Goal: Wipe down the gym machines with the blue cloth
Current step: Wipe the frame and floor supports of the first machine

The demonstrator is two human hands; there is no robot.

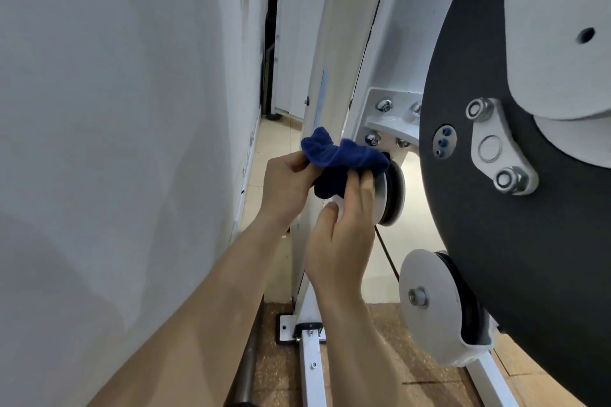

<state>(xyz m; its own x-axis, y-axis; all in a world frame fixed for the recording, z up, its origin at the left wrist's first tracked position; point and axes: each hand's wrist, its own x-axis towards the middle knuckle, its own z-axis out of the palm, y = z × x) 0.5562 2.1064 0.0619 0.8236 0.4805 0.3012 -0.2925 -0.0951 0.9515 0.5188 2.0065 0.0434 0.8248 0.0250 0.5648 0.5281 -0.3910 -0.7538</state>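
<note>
Trouble looks likeliest at the small pulley (395, 190), where the blue cloth (344, 155) is bunched over its top edge. The left hand (291, 185) pinches one end. The right hand (340, 241) curls round the other, fingers (362, 188) against the disc. If the wheel turned, cloth or skin could be drawn under the cable (385, 248).
</note>
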